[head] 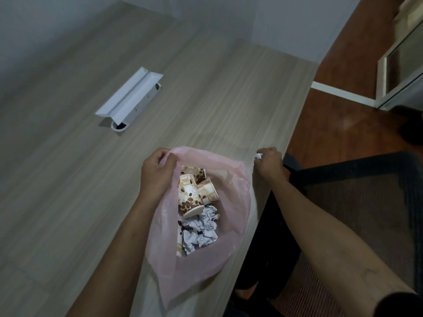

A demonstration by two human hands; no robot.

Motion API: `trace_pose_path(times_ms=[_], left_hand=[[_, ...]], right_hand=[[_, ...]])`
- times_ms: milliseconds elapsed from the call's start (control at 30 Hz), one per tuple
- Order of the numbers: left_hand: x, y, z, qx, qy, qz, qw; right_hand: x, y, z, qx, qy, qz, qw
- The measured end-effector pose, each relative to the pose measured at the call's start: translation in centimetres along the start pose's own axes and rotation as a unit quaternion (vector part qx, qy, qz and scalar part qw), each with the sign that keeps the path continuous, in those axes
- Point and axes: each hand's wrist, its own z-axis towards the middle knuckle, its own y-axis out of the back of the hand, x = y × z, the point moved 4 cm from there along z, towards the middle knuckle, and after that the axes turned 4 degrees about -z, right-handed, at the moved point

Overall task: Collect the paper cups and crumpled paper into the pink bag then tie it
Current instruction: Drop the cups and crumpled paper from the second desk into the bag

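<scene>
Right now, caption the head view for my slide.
Left hand holds the pink bag of paper cups open; right hand grips crumpled paper.

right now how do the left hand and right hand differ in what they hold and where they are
The left hand grips the rim of the pink bag, holding its mouth open; the right hand pinches a small white paper scrap. The left hand is over the bag, on its left rim; the right hand is apart from the bag, near the table edge to its right. Both have curled fingers and sit about level above the table.
</scene>
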Motion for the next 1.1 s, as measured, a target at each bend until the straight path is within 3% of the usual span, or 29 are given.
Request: trace_pose_path(times_ms=[267, 600, 767, 933, 1100], left_hand=[[1.1, 4.2, -1.4, -0.069, 0.003, 0.002, 0.998], [2.0, 11.4, -5.7, -0.189, 0.012, -0.025, 0.982], [1.9, 13.5, -7.5, -0.23, 0.014, -0.041, 0.972], [2.2, 14.1, -9.3, -0.195, 0.046, 0.026, 0.979], [1.6, 14.4, -11.0, -0.176, 0.062, 0.064, 0.98]], right_hand=[[3.3, 1.5, -5.2, -0.061, -0.015, 0.191, 0.979], [15.8, 7.6, -15.2, -0.155, 0.172, 0.31, 0.922], [18.5, 5.2, -21.0, -0.042, 0.277, 0.248, 0.927], [17.3, 0.2, -23.1, 0.142, 0.282, 0.066, 0.947], [16.2, 0.5, -24.0, 0.144, 0.279, 0.063, 0.947]])
